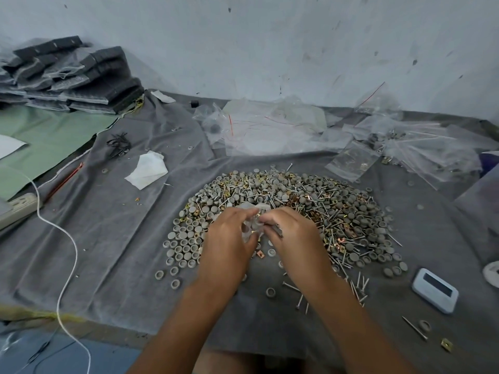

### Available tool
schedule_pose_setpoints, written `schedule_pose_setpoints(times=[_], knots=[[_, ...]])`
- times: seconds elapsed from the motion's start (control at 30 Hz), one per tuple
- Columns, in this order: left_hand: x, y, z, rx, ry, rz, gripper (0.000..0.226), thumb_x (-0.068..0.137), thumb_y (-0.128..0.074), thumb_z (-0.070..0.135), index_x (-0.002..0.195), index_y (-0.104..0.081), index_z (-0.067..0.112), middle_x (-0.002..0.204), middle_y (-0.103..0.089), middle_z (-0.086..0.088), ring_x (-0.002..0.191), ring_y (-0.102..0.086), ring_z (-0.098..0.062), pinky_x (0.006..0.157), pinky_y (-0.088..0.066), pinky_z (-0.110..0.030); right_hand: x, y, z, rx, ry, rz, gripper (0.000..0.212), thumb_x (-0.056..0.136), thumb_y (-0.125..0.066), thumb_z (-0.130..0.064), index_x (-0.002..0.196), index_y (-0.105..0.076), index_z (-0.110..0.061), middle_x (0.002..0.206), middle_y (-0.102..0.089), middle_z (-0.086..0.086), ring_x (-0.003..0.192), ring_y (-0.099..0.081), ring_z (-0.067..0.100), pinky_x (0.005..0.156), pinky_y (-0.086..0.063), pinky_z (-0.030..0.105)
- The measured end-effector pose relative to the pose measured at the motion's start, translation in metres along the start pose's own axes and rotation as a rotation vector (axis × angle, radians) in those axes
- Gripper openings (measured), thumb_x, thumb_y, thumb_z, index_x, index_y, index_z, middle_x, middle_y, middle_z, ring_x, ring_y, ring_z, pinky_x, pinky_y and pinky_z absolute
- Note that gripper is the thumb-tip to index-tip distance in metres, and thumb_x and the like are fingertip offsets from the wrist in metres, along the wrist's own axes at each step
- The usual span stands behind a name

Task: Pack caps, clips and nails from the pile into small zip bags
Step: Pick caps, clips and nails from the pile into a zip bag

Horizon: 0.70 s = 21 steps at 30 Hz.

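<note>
- Hands meet over the near edge of the pile (283,211): the left hand (229,244) and the right hand (294,238) both pinch a small zip bag (252,225) between them, fingers curled onto the clear plastic.
- The bag is crumpled, so which way its mouth points cannot be told; its upper edge rises toward the far side of the pile, and something brass-coloured shows low inside it.
- The pile itself is a broad mound, wider than it is deep, of grey caps (186,242), brass clips (260,254) and nails (290,286) lying at all angles.
- Loose caps sit open side up along the pile's left edge; stray nails lie near the right forearm, mostly pointing toward the person.
- Everything rests on a wrinkled grey cloth (113,238) spread over the work surface.
- Clear empty bags (270,128) lie heaped behind the pile, along a scuffed pale wall (270,44).
- Far left stand stacks of dark packed items (73,76), with a green sheet (48,136) beside them.
- A white cord (67,255) crosses the cloth on the left, near a power strip (16,211).
- A small white device (434,290) lies to the right of the pile.
</note>
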State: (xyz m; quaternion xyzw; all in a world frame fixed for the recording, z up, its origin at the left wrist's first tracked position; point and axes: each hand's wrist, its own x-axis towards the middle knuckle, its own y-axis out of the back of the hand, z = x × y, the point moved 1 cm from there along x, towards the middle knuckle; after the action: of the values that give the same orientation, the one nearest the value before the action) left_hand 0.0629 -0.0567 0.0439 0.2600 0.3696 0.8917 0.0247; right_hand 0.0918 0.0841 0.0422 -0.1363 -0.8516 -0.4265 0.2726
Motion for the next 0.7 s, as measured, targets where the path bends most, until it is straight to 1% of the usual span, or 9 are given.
schedule_pose_setpoints(times=[0.1, 0.13, 0.2, 0.27, 0.4, 0.5, 0.6, 0.63, 0.7], knots=[[-0.001, -0.004, 0.0, -0.009, -0.003, -0.003, 0.043, 0.077, -0.082, 0.01, 0.118, -0.071, 0.015, 0.104, -0.067, 0.002, 0.083, -0.063, -0.009, 0.081, -0.051, -0.022, 0.002, -0.002, 0.0, -0.009, -0.049, -0.021, 0.018, 0.081, -0.08, -0.005, 0.097, -0.073, -0.009, 0.091, -0.07, 0.001, 0.08, -0.067, 0.016, 0.07, -0.057, 0.034], [-0.001, -0.004, -0.001, -0.01, 0.005, -0.005, 0.042, 0.078, -0.081, 0.01, 0.118, -0.071, 0.015, 0.104, -0.067, 0.002, 0.083, -0.063, -0.009, 0.08, -0.049, -0.021, 0.002, -0.003, -0.001, 0.0, -0.062, -0.02, 0.021, 0.08, -0.081, -0.005, 0.099, -0.073, -0.01, 0.092, -0.07, 0.0, 0.081, -0.067, 0.014, 0.072, -0.056, 0.03], [-0.002, -0.006, -0.002, -0.014, 0.019, -0.004, 0.039, 0.08, -0.08, 0.012, 0.118, -0.071, 0.015, 0.103, -0.067, 0.002, 0.082, -0.063, -0.009, 0.078, -0.047, -0.018, 0.003, -0.003, -0.002, 0.029, -0.076, 0.008, 0.026, 0.078, -0.083, -0.003, 0.1, -0.072, -0.013, 0.094, -0.069, -0.002, 0.082, -0.064, 0.006, 0.075, -0.048, 0.009], [-0.002, -0.007, -0.003, -0.021, 0.02, 0.002, 0.039, 0.081, -0.079, 0.013, 0.119, -0.07, 0.016, 0.104, -0.066, 0.003, 0.082, -0.062, -0.008, 0.077, -0.046, -0.018, 0.003, -0.003, -0.003, 0.033, -0.069, 0.044, 0.026, 0.075, -0.084, -0.001, 0.094, -0.069, -0.012, 0.093, -0.068, -0.002, 0.081, -0.062, 0.002, 0.074, -0.041, 0.001], [-0.004, -0.01, -0.004, -0.013, -0.001, 0.007, 0.039, 0.083, -0.078, 0.016, 0.121, -0.069, 0.018, 0.104, -0.064, 0.007, 0.08, -0.059, -0.003, 0.076, -0.043, -0.014, 0.002, -0.006, -0.004, -0.023, -0.04, 0.078, 0.026, 0.074, -0.085, -0.002, 0.087, -0.065, -0.012, 0.091, -0.066, -0.002, 0.079, -0.061, 0.006, 0.071, -0.044, 0.01], [-0.004, -0.012, -0.008, -0.015, -0.029, 0.042, 0.04, 0.082, -0.079, 0.015, 0.12, -0.069, 0.017, 0.104, -0.065, 0.005, 0.079, -0.058, -0.003, 0.077, -0.045, -0.014, 0.002, -0.004, 0.002, -0.006, -0.044, 0.159, 0.02, 0.077, -0.082, -0.002, 0.085, -0.065, -0.01, 0.086, -0.065, -0.002, 0.073, -0.054, 0.004, 0.066, -0.041, 0.008], [-0.005, -0.012, -0.022, 0.02, -0.074, 0.128, 0.045, 0.079, -0.079, 0.009, 0.122, -0.067, 0.011, 0.109, -0.067, -0.003, 0.087, -0.061, -0.011, 0.084, -0.055, -0.03, -0.005, 0.0, 0.011, 0.003, -0.107, 0.199, 0.016, 0.082, -0.079, -0.006, 0.086, -0.065, -0.013, 0.084, -0.065, -0.005, 0.073, -0.054, 0.003, 0.066, -0.043, 0.008], [-0.005, -0.012, -0.029, 0.045, -0.093, 0.185, 0.043, 0.08, -0.078, 0.007, 0.122, -0.067, 0.009, 0.11, -0.067, -0.007, 0.091, -0.063, -0.016, 0.086, -0.056, -0.036, -0.009, -0.001, 0.014, 0.005, -0.147, 0.146, 0.016, 0.084, -0.078, -0.009, 0.088, -0.065, -0.015, 0.086, -0.064, -0.007, 0.076, -0.055, 0.003, 0.066, -0.043, 0.01], [-0.008, -0.014, -0.044, 0.111, -0.127, 0.325, 0.036, 0.084, -0.075, 0.004, 0.119, -0.068, 0.002, 0.11, -0.068, -0.013, 0.098, -0.064, -0.023, 0.09, -0.055, -0.039, -0.02, -0.01, 0.017, -0.019, -0.205, -0.095, 0.014, 0.087, -0.075, -0.021, 0.095, -0.063, -0.023, 0.094, -0.06, -0.014, 0.084, -0.053, 0.0, 0.07, -0.042, 0.012]])
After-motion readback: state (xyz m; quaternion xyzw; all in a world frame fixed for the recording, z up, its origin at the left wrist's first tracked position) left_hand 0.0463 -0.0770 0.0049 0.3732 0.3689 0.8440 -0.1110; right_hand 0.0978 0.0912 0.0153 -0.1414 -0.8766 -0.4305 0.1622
